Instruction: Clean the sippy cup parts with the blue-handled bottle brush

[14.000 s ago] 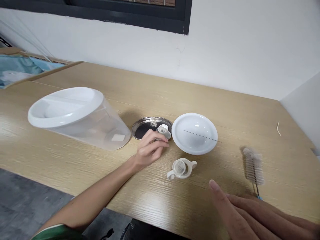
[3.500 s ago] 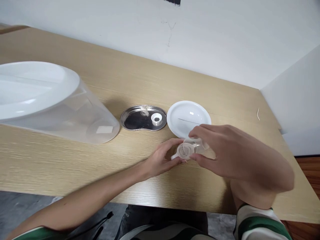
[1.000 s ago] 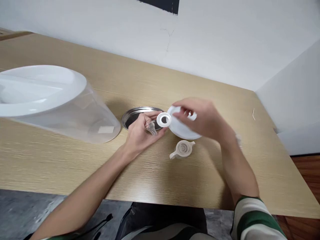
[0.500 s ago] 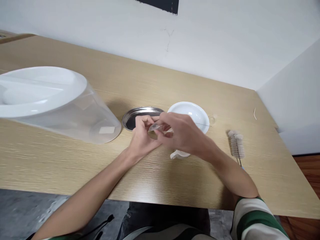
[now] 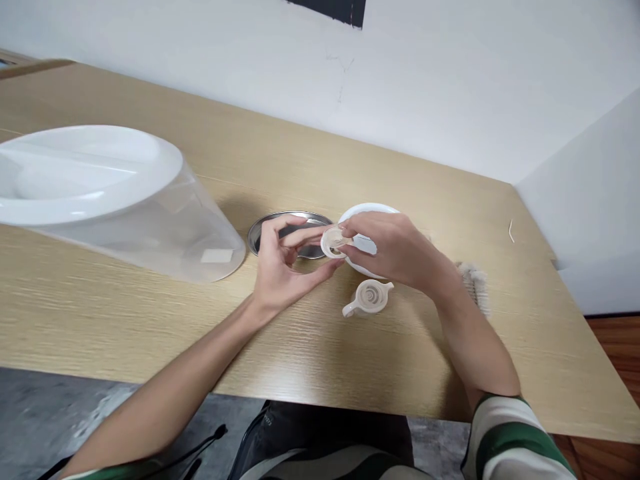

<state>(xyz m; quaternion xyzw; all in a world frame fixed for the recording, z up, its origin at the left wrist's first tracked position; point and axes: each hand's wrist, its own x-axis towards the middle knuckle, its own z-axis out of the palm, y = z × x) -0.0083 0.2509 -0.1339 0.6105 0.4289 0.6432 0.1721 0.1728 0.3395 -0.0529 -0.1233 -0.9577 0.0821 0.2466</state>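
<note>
Between the thumb and fingers of my right hand (image 5: 390, 250) is a small clear round cap (image 5: 333, 241) with a pale rim, its round face turned toward me. My left hand (image 5: 287, 267) is spread beside it, thumb and fingers apart, the fingertips close to the rim; whether they touch it I cannot tell. Just below my right hand, a small white cup (image 5: 371, 297) with a handle and a spout stands on the table, rings showing inside. Behind my hands lie a shiny metal dish (image 5: 255, 233) and a white bowl (image 5: 370, 208), both partly covered.
A large clear container with a white lid (image 5: 165, 160) leans at the left. On the right, a bristle brush (image 5: 477, 287) is partly hidden by my right forearm. A thin white strip (image 5: 511, 231) lies farther right on the wooden table (image 5: 280, 360), which meets a white wall (image 5: 225, 60).
My hands have drawn apart. The cap has moved right with my right hand and turned to face me, and my left fingers have spread. The small white cup now shows fully.
</note>
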